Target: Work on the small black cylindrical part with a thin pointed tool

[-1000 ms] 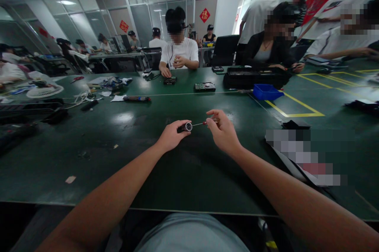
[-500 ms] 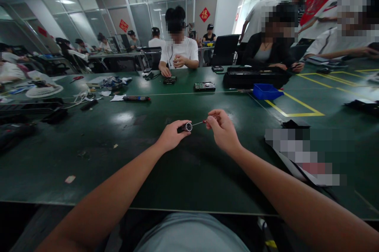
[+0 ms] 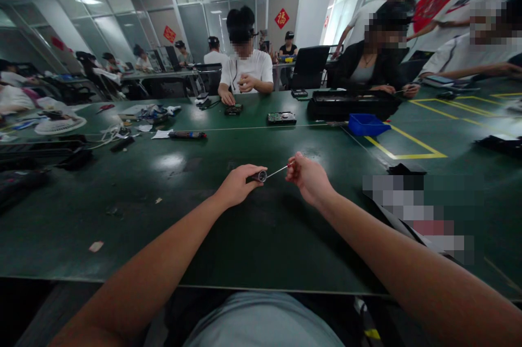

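My left hand (image 3: pixel 238 185) grips a small dark cylindrical part (image 3: pixel 261 176), its round, silvery-rimmed open end turned toward me. In my right hand (image 3: pixel 308 177) is a screwdriver (image 3: pixel 278 171) with a thin metal shaft and a reddish handle, mostly covered by the curled fingers. The shaft slants down to the left, and its tip lies at the right edge of the cylinder's rim. I cannot tell whether the tip is inside the part. Both hands are above the green table (image 3: pixel 244 238).
Beyond my hands lie a hard drive (image 3: pixel 281 117), a blue bin (image 3: pixel 368 124), a long black housing (image 3: pixel 353 106) and an electric screwdriver-like tool (image 3: pixel 187 135). Cables and black parts (image 3: pixel 75 159) crowd the left. A co-worker (image 3: pixel 246 64) sits opposite. Papers (image 3: pixel 411 216) lie at right.
My right hand has shifted slightly right and turned, so the screwdriver shaft slants more steeply and more of it shows. My left hand has tilted the cylindrical part slightly.
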Demonstrator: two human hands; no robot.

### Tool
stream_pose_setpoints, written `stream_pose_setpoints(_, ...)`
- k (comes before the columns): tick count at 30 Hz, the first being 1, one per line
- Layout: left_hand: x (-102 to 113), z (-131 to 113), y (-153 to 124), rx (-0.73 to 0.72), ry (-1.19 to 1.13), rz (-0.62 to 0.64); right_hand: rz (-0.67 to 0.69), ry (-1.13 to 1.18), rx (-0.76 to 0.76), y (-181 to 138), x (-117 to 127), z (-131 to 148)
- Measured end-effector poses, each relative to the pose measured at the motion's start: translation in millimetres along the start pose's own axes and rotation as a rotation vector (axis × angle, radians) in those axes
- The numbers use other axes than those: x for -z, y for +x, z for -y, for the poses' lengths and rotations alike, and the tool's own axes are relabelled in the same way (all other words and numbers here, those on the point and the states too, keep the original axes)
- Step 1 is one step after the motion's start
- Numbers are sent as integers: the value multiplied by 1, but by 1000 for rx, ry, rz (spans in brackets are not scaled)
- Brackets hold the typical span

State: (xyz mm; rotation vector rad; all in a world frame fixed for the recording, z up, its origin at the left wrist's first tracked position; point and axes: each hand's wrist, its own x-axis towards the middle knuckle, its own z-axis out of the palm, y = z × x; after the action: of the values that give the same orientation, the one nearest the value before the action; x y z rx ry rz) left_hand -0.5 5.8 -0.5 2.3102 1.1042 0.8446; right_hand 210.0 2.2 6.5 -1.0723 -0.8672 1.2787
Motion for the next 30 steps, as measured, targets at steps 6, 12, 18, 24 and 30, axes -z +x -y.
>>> stream_pose_setpoints(6,0,0,0,58,43,-3,-47,-87,188,-1,0,2)
stream_pose_setpoints(12,1,0,-1,69,35,-15,30,-287,345,-4,0,0)
stream_pose_setpoints(18,0,0,-2,62,27,-19,59,-372,412,-7,0,0)
stream_pose_setpoints(24,0,0,-2,71,24,-32,55,-382,445,-11,-1,3)
stream_pose_setpoints(30,0,-1,-2,92,26,-36,79,-431,466,-14,-3,6)
